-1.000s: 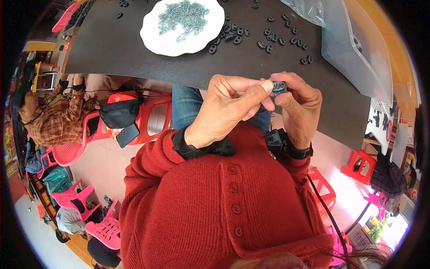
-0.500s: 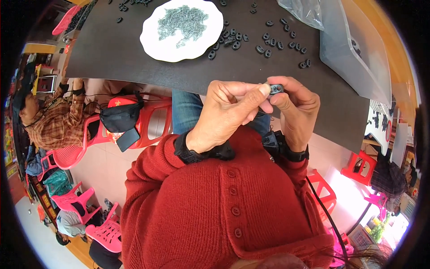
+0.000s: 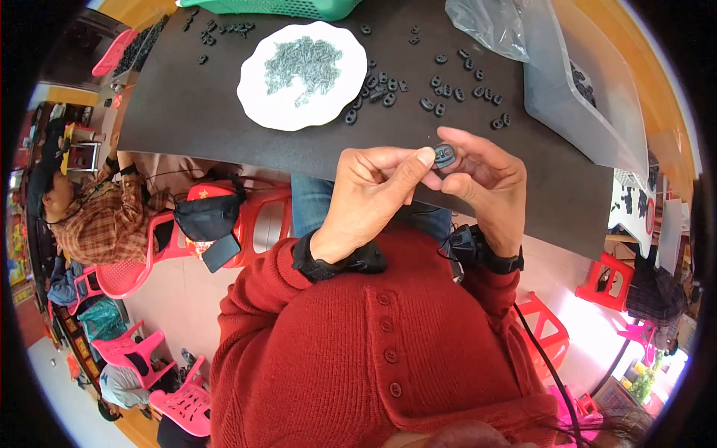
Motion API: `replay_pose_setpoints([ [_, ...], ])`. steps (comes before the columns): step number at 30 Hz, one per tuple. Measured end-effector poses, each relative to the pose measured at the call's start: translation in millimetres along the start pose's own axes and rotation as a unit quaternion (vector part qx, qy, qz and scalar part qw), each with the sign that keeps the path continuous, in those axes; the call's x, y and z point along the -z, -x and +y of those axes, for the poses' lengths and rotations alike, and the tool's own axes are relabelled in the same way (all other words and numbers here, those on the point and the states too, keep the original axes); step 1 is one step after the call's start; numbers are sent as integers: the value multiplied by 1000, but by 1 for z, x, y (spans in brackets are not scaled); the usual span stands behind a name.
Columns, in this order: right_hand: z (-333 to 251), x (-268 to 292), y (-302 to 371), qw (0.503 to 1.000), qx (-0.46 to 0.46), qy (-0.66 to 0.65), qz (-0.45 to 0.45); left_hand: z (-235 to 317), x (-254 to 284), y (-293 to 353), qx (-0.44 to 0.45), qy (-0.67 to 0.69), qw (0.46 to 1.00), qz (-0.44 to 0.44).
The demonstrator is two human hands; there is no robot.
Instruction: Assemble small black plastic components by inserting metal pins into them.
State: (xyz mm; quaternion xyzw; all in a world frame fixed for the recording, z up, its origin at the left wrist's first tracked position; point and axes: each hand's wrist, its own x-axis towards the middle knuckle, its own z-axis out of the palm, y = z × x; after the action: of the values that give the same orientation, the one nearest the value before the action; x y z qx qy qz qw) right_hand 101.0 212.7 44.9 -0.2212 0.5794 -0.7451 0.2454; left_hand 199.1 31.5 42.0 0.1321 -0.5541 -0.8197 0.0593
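My left hand [image 3: 373,185] pinches a small black oval cord lock [image 3: 445,155] with two holes between thumb and forefinger, just over the table's near edge. Close on its right is my right hand [image 3: 489,179], its thumb and forefinger spread apart; whether its other fingers touch the piece from behind I cannot tell. A white scalloped plate [image 3: 261,108] beyond my hands carries a heap of tiny metal springs [image 3: 305,63]. Many similar black cord locks [image 3: 385,89] lie scattered to the right of the plate.
On the right of the dark table [image 3: 224,142] stands a translucent plastic bin [image 3: 582,112] with black parts inside, a clear bag [image 3: 489,30] beside it. A green basket [image 3: 291,7] sits at the far edge. A person in plaid [image 3: 101,231] sits at left near red chairs [image 3: 261,224].
My right thumb and forefinger have come away from the cord lock and spread apart. The left hand keeps its pinch on it. The view has shifted, bringing the green basket in.
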Motion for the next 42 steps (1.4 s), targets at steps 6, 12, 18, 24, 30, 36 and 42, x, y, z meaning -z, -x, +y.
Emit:
replay_pose_setpoints([
  [6, -11, -2, 0, 997, 43, 56, 27, 5, -7, -1, -13, -7, 1000, 3],
  [12, -24, 0, 4, 986, 81, 139, 51, 10, -18, -1, -29, -15, 999, 6],
  [18, -31, 12, 4, 976, 102, 181, 58, 12, -26, -3, 6, -44, 999, -8],
  [24, -34, 14, 10, 958, 129, 234, 103, 17, -41, -5, 8, -45, 999, -18],
  [30, -52, 28, 17, 961, 120, 225, 109, 22, -54, -5, 40, -26, 998, -44],
  [36, -113, 74, -2, 803, 285, 387, 353, 4, -38, -8, 32, -16, 999, -24],
  [42, -141, 180, -53, 695, 198, 556, 410, -1, -23, -3, 64, 7, 998, 10],
])
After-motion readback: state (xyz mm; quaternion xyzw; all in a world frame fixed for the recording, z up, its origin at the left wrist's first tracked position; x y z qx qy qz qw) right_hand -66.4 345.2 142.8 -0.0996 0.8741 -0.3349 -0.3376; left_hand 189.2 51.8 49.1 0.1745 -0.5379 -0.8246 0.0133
